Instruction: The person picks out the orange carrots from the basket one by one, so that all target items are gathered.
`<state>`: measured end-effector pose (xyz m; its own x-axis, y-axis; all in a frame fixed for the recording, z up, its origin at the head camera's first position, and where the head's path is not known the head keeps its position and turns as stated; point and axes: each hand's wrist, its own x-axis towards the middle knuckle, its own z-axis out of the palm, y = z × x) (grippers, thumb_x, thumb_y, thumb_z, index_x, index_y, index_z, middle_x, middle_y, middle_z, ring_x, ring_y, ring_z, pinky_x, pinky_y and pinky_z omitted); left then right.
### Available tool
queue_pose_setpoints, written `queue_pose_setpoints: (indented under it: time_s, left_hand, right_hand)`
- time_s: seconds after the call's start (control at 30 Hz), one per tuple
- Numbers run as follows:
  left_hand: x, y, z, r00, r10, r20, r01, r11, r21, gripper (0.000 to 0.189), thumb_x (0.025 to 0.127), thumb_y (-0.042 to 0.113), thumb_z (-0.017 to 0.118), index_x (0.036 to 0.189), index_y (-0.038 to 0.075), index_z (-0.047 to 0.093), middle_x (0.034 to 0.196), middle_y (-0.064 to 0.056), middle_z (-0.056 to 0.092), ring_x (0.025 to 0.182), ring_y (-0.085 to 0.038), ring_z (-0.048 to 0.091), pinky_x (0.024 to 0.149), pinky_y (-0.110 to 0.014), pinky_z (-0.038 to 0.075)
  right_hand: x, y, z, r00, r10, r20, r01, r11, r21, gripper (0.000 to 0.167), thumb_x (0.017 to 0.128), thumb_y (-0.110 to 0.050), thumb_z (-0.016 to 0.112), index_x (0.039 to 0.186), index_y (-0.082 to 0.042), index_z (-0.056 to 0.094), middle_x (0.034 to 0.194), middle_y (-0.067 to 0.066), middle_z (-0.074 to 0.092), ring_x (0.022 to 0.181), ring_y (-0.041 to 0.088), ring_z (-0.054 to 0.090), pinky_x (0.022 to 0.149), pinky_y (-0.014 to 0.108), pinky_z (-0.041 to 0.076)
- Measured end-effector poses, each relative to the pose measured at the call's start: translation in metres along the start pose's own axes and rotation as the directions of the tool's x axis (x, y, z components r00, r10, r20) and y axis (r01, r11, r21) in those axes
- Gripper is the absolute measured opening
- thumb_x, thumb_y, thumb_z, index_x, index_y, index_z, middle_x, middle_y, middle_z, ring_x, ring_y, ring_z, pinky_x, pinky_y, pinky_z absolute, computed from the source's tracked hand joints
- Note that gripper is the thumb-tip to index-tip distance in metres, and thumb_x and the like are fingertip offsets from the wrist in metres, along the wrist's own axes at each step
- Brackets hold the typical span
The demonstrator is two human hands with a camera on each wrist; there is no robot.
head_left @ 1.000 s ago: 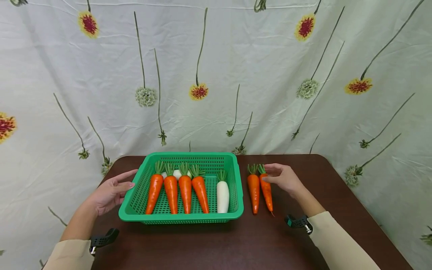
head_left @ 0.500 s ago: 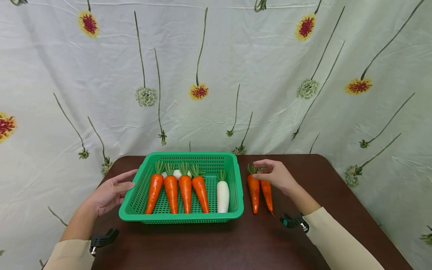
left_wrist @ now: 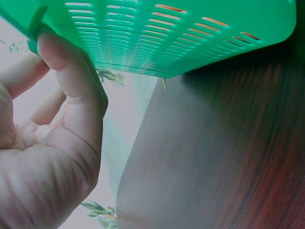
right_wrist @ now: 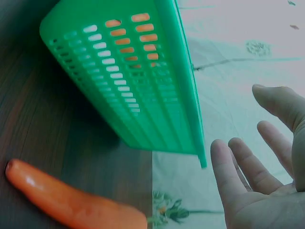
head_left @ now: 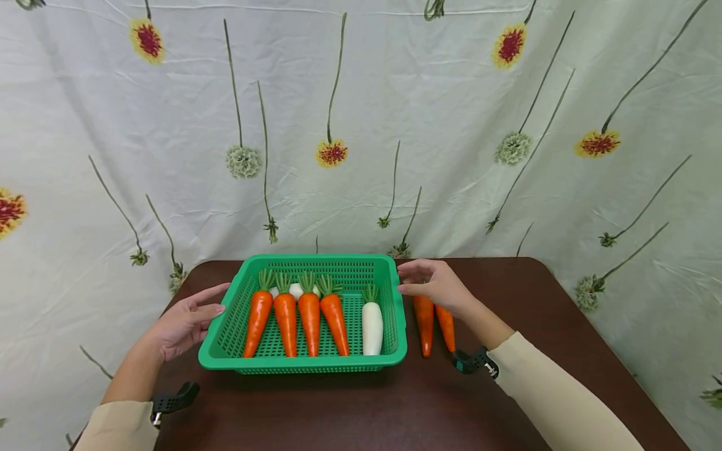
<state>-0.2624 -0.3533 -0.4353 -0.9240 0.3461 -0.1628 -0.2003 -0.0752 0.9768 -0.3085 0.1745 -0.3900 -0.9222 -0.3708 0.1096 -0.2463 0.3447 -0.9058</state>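
Observation:
A green plastic basket holds several orange carrots side by side and a white radish at its right. More white pieces lie behind the carrots, mostly hidden. At the basket's left rim is my left hand, thumb and fingertips touching the rim from outside. My right hand hovers beside the right rim, fingers loosely bent and holding nothing; a gap to the basket shows in the right wrist view. Below this hand lie two carrots on the table, their tops hidden by it.
The dark brown table has rounded far corners. Directly behind it hangs a pale flowered cloth. Both wrists wear black straps.
My right hand has moved left, from the outer carrot across the other one to the basket's right rim. The two carrots stay on the table. My left hand and the basket have not moved.

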Motion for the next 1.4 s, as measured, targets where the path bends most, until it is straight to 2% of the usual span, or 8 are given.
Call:
queue_pose_setpoints:
  time_s: [0.27,0.47,0.63,0.83,1.03,1.17,1.3,1.4]
  left_hand:
    - [0.001,0.0,-0.001,1.0,-0.002,0.005,0.002,1.0,0.0,0.058,0.108,0.01,0.05,0.161,0.02,0.028,0.12,0.003,0.076,0.101,-0.02,0.077,0.087,-0.041,0.063]
    - [0.0,0.001,-0.002,1.0,0.004,0.017,-0.004,1.0,-0.011,0.06,0.108,0.008,0.049,0.162,0.018,0.024,0.12,0.001,0.076,0.102,-0.02,0.077,0.087,-0.042,0.062]
    - [0.0,0.001,-0.002,1.0,0.002,0.021,-0.002,1.0,-0.011,0.061,0.108,0.008,0.048,0.163,0.017,0.023,0.12,0.001,0.076,0.102,-0.02,0.077,0.087,-0.042,0.062]
    - [0.001,0.001,0.0,1.0,-0.006,0.013,0.007,1.0,-0.001,0.062,0.108,0.008,0.05,0.163,0.016,0.021,0.12,0.002,0.076,0.102,-0.021,0.077,0.087,-0.043,0.062]
    - [0.0,0.001,0.0,1.0,0.0,0.008,0.0,1.0,-0.003,0.062,0.108,0.008,0.05,0.163,0.017,0.023,0.12,0.002,0.076,0.102,-0.02,0.077,0.087,-0.042,0.062]
    - [-0.001,0.003,0.0,1.0,0.005,0.012,-0.005,1.0,-0.01,0.062,0.108,0.008,0.049,0.163,0.017,0.022,0.12,0.002,0.076,0.101,-0.02,0.077,0.086,-0.042,0.063]
    - [-0.001,0.003,0.0,1.0,0.004,0.02,-0.003,1.0,-0.013,0.061,0.108,0.008,0.049,0.163,0.017,0.022,0.12,0.002,0.076,0.101,-0.02,0.077,0.087,-0.041,0.063]
    - [0.0,0.002,0.0,0.999,0.007,0.032,-0.007,1.0,-0.013,0.058,0.108,0.008,0.048,0.161,0.019,0.026,0.12,0.002,0.076,0.102,-0.021,0.077,0.087,-0.041,0.062]
  right_hand:
    - [0.008,-0.01,0.016,0.996,-0.015,0.089,0.016,1.0,-0.007,0.049,0.09,-0.019,0.08,0.135,-0.006,0.065,0.139,0.021,0.063,0.116,0.026,0.067,0.095,0.038,0.059]
    - [0.019,-0.017,0.027,0.99,0.023,0.139,-0.022,1.0,-0.013,0.045,0.089,-0.021,0.082,0.131,-0.012,0.068,0.137,0.013,0.066,0.118,0.028,0.068,0.097,0.042,0.059]
    - [0.029,-0.024,0.037,0.983,0.026,0.181,-0.019,0.999,-0.043,0.044,0.088,-0.022,0.083,0.129,-0.015,0.07,0.133,0.007,0.068,0.117,0.029,0.068,0.095,0.041,0.059]
    - [0.04,-0.034,0.048,0.967,0.028,0.252,0.003,0.993,-0.122,0.045,0.087,-0.026,0.083,0.13,-0.018,0.07,0.131,0.005,0.069,0.12,0.028,0.067,0.096,0.04,0.059]
    - [0.051,-0.045,0.061,0.947,0.054,0.316,-0.007,0.989,-0.149,0.044,0.087,-0.026,0.083,0.128,-0.019,0.07,0.131,0.002,0.07,0.13,0.031,0.06,0.099,0.039,0.057]
    - [0.058,-0.051,0.07,0.938,0.07,0.339,-0.012,0.985,-0.17,0.043,0.086,-0.025,0.084,0.127,-0.021,0.072,0.133,0.006,0.069,0.131,0.032,0.06,0.097,0.039,0.058]
    - [0.065,-0.053,0.079,0.93,0.094,0.356,-0.021,0.979,-0.204,0.045,0.086,-0.024,0.084,0.129,-0.017,0.071,0.138,0.014,0.066,0.132,0.035,0.058,0.099,0.043,0.057]
    - [0.07,-0.052,0.085,0.922,0.136,0.362,-0.065,0.978,-0.2,0.048,0.086,-0.02,0.084,0.132,-0.013,0.069,0.14,0.018,0.064,0.13,0.034,0.059,0.1,0.046,0.057]
